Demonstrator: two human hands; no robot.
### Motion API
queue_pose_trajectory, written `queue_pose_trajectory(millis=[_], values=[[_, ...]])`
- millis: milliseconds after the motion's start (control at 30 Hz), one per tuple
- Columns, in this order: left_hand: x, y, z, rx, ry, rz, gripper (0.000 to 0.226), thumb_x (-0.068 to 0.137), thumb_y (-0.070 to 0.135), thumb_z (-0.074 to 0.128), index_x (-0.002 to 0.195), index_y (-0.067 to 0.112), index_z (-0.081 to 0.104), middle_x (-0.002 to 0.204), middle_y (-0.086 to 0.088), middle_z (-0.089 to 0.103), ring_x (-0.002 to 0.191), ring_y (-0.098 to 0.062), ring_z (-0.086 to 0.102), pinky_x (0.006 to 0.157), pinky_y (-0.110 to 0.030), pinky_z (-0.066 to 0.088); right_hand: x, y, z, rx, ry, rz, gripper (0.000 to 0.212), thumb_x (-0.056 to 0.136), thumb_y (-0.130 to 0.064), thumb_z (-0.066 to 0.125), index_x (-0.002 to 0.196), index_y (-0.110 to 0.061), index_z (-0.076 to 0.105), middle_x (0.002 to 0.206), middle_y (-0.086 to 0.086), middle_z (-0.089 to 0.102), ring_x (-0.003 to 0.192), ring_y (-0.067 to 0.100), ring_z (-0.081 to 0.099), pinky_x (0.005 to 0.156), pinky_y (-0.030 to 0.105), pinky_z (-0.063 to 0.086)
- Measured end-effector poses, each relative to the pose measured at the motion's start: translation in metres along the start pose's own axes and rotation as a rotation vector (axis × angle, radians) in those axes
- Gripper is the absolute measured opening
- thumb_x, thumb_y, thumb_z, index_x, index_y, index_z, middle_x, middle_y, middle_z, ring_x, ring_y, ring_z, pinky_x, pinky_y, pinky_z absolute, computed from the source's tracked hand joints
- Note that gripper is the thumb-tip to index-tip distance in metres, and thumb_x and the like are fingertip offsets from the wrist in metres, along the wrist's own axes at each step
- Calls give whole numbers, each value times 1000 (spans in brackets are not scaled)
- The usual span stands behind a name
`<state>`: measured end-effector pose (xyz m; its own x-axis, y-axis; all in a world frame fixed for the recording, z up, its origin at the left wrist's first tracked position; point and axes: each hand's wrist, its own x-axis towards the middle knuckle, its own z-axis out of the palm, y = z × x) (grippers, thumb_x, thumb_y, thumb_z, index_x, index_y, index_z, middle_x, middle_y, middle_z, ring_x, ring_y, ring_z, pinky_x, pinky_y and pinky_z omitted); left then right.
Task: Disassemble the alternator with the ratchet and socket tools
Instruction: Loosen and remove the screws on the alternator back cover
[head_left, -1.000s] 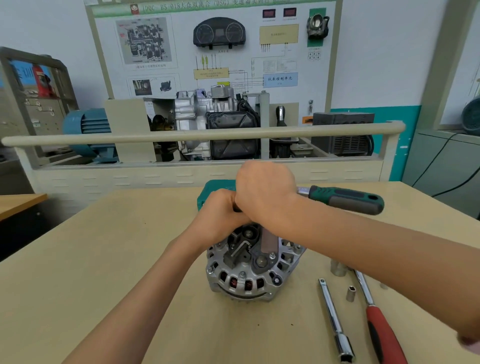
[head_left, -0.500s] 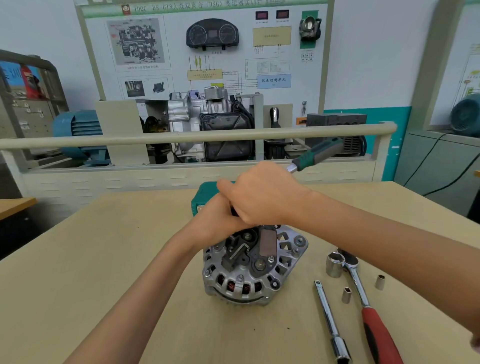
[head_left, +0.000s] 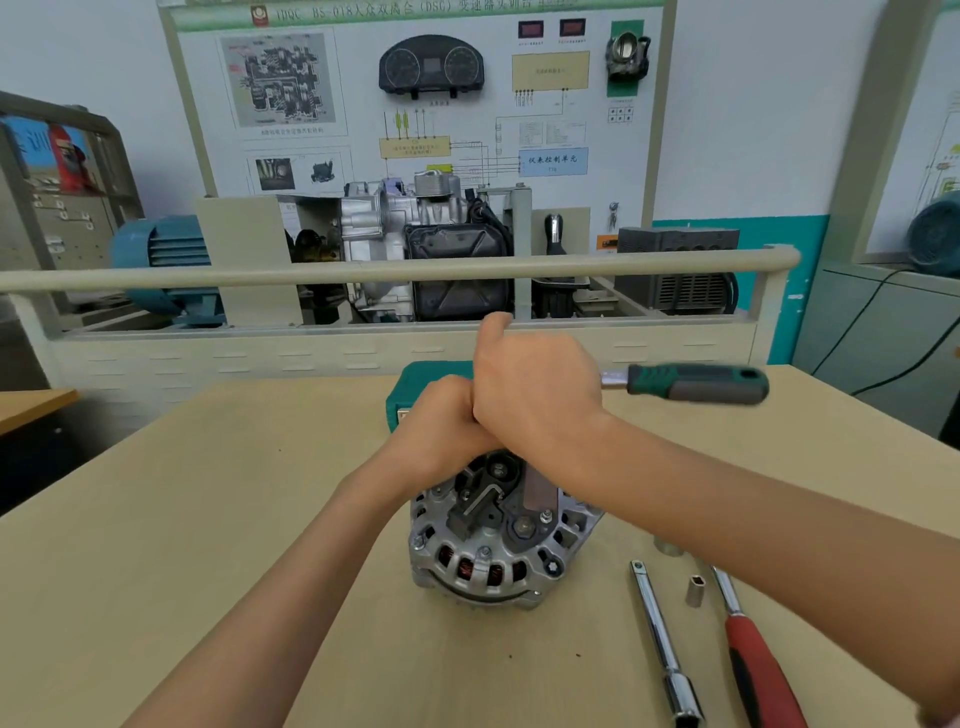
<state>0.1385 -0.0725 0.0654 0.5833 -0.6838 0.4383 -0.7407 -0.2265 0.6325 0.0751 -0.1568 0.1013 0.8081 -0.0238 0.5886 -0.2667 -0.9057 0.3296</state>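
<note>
We are standing the alternator on edge in the middle of the worktop, its finned rear face turned toward us. Our left hand is curling in at its top, though we cannot tell what that grip is closing on. Our right hand is folding round the head end of the green-handled ratchet, whose handle is sticking out to the right, unheld. The socket and fastener are hiding beneath both hands.

We are judging the main risk to be the socket riding off the fastener, since force near the head gives poor leverage and invites tilting. The upright housing may also be rocking or tipping if the left hand is easing. A slip could be throwing our knuckles against the fins, or sweeping the forearm into the extension bar, small socket and red-handled ratchet lying nearby.
</note>
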Motion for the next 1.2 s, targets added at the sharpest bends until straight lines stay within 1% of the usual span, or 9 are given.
queue_pose_trajectory(millis=[167, 300, 400, 500, 800, 933, 1033, 1100, 1200], values=[[0, 0, 0, -35, -12, -21, 27, 74, -5, 63, 54, -14, 47, 55, -30, 49, 55, -16, 32, 54, -28, 25, 3, -5, 4, -1, -82, 112, 50, 93, -10, 37, 138, 9, 25, 102, 13, 67, 87, 28, 67, 40, 26, 19], [-1, -3, 0, -74, -35, -12, 41, 75, -1, 68, 46, 13, 43, 39, 10, 41, 43, -2, 32, 45, -15, 26, 2, 1, -3, -46, -49, -18, 35, 89, -8, 45, 122, 1, 40, 87, 4, 64, 58, 20, 53, 39, 26, 16], [-2, -2, 0, -103, -65, 3, 27, 78, 6, 71, 57, 16, 58, 51, 12, 56, 52, 0, 47, 53, -15, 36, 5, 10, -4, -76, -29, -185, 37, 83, -11, 51, 118, -6, 41, 57, 0, 42, 45, 17, 36, 41, 26, 14], [-3, 2, -1, -148, -84, 11, 15, 80, 9, 71, 71, 20, 68, 62, 18, 65, 61, 7, 56, 60, -8, 40, 14, 24, -2, -58, -19, -362, 37, 84, -16, 49, 119, -10, 42, 53, -3, 29, 43, 16, 26, 42, 27, 15], [-4, 3, -1, -161, -70, 10, 18, 78, 6, 72, 69, 20, 66, 67, 16, 65, 68, 6, 59, 67, -9, 42, 17, 38, 0, -14, 31, -593, 36, 90, -20, 36, 124, -20, 46, 59, -1, 47, 50, 24, 40, 45, 28, 18], [-3, 5, -1, -113, -62, 10, 21, 77, 7, 74, 61, 14, 62, 52, 14, 61, 51, 6, 51, 53, -7, 35, 13, 34, -2, 13, 15, -505, 35, 89, -21, 37, 124, -18, 43, 52, -4, 28, 42, 17, 27, 43, 27, 14], [-2, 7, -2, -43, -52, 26, 15, 76, 8, 74, 65, 4, 65, 62, -5, 66, 55, -4, 51, 56, -19, 39, 6, 23, 0, 24, 1, -272, 39, 88, -19, 41, 126, -9, 38, 57, -1, 39, 46, 18, 36, 43, 27, 17], [-1, 6, -1, -1, -42, 60, 20, 76, 5, 73, 59, 9, 63, 60, -5, 65, 55, -6, 50, 58, -24, 39, 3, 16, 3, 98, -58, -12, 54, 90, -18, 46, 137, 1, 28, 84, 7, 63, 72, 25, 61, 47, 27, 28], [-1, 5, -1, 20, -32, 71, 24, 75, 3, 71, 55, 7, 59, 59, -14, 61, 54, -11, 43, 55, -27, 33, 3, 10, 6, 203, -171, 157, 61, 90, -16, 50, 140, 7, 22, 116, 16, 61, 104, 31, 61, 61, 32, 34]])
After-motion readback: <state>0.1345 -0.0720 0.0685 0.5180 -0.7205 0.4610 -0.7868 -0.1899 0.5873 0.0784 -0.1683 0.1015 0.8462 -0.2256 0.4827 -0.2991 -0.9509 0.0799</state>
